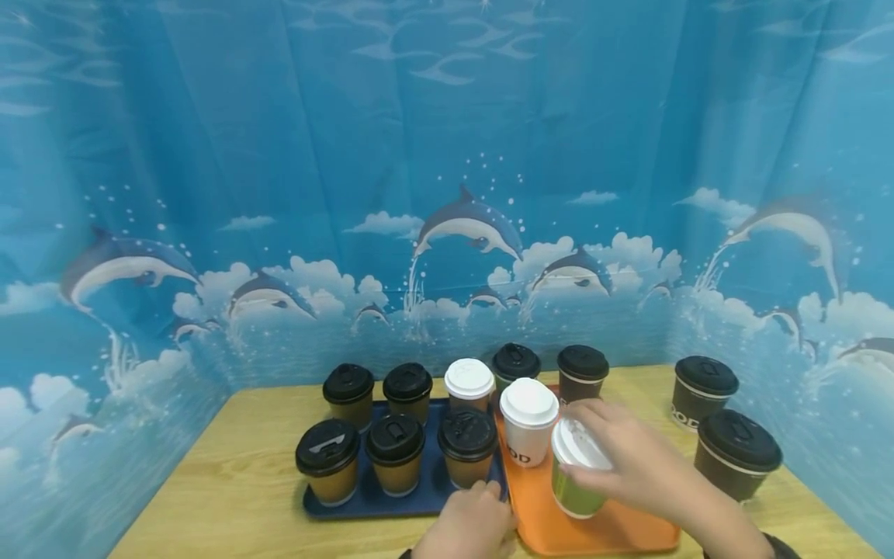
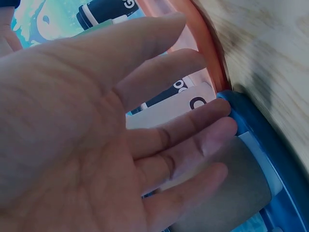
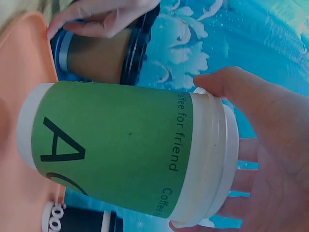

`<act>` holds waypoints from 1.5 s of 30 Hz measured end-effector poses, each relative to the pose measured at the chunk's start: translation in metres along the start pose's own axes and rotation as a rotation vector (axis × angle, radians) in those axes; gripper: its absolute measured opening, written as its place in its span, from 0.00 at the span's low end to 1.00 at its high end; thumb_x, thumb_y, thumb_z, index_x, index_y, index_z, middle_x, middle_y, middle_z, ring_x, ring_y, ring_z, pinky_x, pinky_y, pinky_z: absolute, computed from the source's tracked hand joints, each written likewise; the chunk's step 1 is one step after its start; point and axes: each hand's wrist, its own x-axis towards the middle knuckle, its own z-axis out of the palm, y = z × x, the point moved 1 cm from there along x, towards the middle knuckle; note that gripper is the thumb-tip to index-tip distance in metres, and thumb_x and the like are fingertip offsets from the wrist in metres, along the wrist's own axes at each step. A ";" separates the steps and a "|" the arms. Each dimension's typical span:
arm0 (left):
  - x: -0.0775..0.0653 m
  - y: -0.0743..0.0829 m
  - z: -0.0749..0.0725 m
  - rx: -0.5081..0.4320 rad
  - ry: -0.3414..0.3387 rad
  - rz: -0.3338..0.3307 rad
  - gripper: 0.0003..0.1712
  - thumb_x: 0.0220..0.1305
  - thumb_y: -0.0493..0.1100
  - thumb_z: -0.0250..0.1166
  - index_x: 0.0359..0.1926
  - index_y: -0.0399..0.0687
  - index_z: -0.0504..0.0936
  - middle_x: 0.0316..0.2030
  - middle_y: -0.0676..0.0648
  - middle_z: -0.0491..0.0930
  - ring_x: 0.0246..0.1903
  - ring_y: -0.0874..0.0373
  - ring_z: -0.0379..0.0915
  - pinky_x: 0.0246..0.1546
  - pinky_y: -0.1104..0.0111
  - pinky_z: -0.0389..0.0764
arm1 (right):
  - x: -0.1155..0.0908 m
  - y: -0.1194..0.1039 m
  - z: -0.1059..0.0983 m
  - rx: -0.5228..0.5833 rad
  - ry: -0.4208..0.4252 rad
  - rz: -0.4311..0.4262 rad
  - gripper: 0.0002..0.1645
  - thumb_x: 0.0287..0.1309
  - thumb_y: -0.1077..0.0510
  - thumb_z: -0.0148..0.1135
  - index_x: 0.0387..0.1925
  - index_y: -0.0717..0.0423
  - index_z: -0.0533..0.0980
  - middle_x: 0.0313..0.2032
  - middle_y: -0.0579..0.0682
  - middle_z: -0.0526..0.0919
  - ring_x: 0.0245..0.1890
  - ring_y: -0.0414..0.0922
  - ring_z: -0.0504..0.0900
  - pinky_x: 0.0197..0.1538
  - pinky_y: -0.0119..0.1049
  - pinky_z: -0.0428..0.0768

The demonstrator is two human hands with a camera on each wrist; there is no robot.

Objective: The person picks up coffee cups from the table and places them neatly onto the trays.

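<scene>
My right hand (image 1: 635, 458) grips a green-sleeved paper coffee cup (image 3: 111, 150) by its white lid, thumb on one side and fingers on the other. The cup is upright over the front of the orange tray (image 1: 608, 539). My left hand (image 1: 469, 524) is at the front, where the orange tray meets the dark blue tray (image 1: 391, 509). Its fingers (image 2: 193, 152) are loosely extended by the blue tray's rim, and they hold nothing. Right behind that hand stands a brown cup with a black lid (image 1: 467, 435). A white cup (image 1: 528, 435) stands beside the green one.
Several brown cups with black lids, among them one cup (image 1: 328, 458) at front left, and a white-lidded cup (image 1: 469, 382) occupy the blue tray. Two black-lidded cups are behind on the orange side. Two dark cups (image 1: 739, 450) stand on the wooden table (image 1: 230, 458) at right.
</scene>
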 end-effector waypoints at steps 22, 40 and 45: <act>-0.001 0.008 0.005 -0.081 -0.010 -0.041 0.05 0.54 0.45 0.65 0.32 0.63 0.85 0.23 0.61 0.78 0.22 0.68 0.72 0.24 0.67 0.78 | 0.003 -0.013 0.026 0.083 -0.070 0.034 0.36 0.45 0.35 0.66 0.53 0.49 0.75 0.51 0.46 0.76 0.51 0.47 0.75 0.45 0.44 0.79; -0.004 -0.001 0.000 -0.112 -0.008 -0.116 0.13 0.51 0.38 0.67 0.34 0.65 0.85 0.25 0.61 0.79 0.23 0.67 0.72 0.24 0.66 0.77 | 0.013 -0.019 0.033 0.067 -0.103 -0.035 0.34 0.45 0.37 0.67 0.52 0.49 0.75 0.50 0.47 0.77 0.50 0.45 0.76 0.44 0.42 0.78; -0.005 0.000 0.000 -0.123 -0.016 -0.110 0.14 0.50 0.39 0.67 0.36 0.67 0.85 0.25 0.61 0.80 0.23 0.67 0.72 0.25 0.66 0.78 | 0.012 -0.019 0.035 0.091 -0.137 -0.009 0.35 0.45 0.37 0.67 0.52 0.49 0.75 0.51 0.48 0.76 0.51 0.46 0.75 0.44 0.43 0.78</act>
